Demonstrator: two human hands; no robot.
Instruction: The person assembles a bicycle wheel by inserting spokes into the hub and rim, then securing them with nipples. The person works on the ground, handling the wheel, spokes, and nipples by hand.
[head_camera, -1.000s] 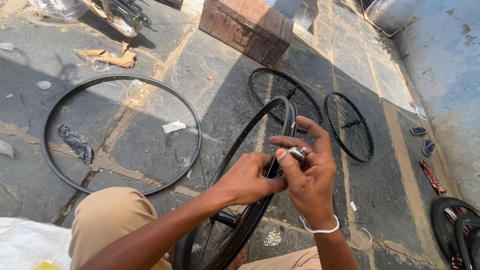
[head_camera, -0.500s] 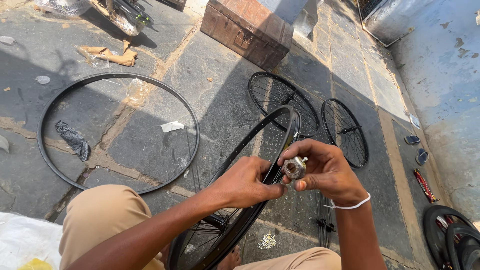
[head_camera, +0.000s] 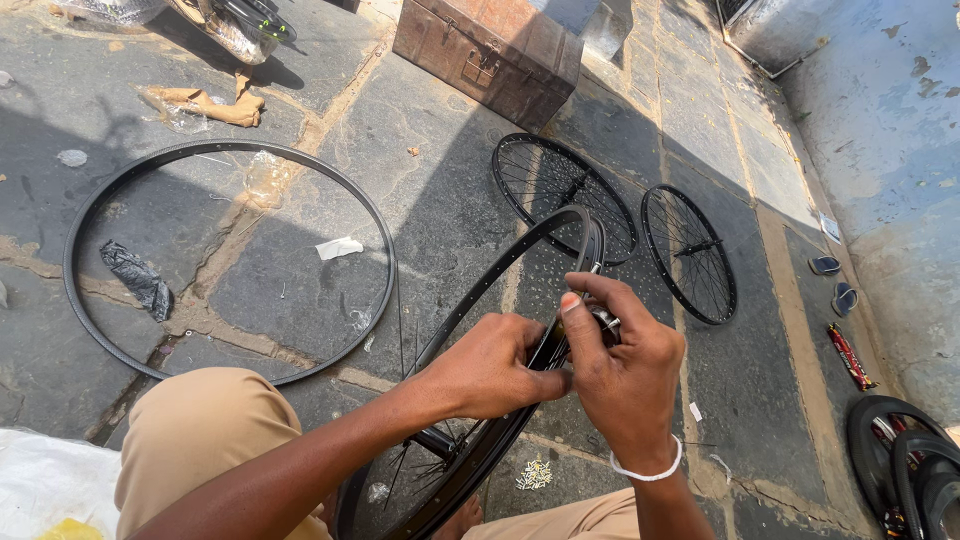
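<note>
Down by the person's knees, a black bike wheel rim (head_camera: 500, 300) stands on edge, running up and away from the lap. Left hand (head_camera: 485, 370) is curled around the rim's near side; right hand (head_camera: 625, 375) comes from the other side, fingers pinching a small metal tool (head_camera: 603, 320) right at the rim. Farther out, a bare hoop (head_camera: 130, 170) and two spoked wheels (head_camera: 560, 195) lie flat on the stone floor (head_camera: 440, 200), then a rusty metal box (head_camera: 490, 50).

The wheel rim (head_camera: 500, 290) between the hands is black metal with a slight sheen. The small part (head_camera: 606, 322) at the fingers is shiny bare metal. The paving (head_camera: 450, 200) is rough, matt grey stone. The trunk (head_camera: 490, 50) looks like rusty, dull brown metal. The trousers (head_camera: 200, 440) are matt tan cloth.
</note>
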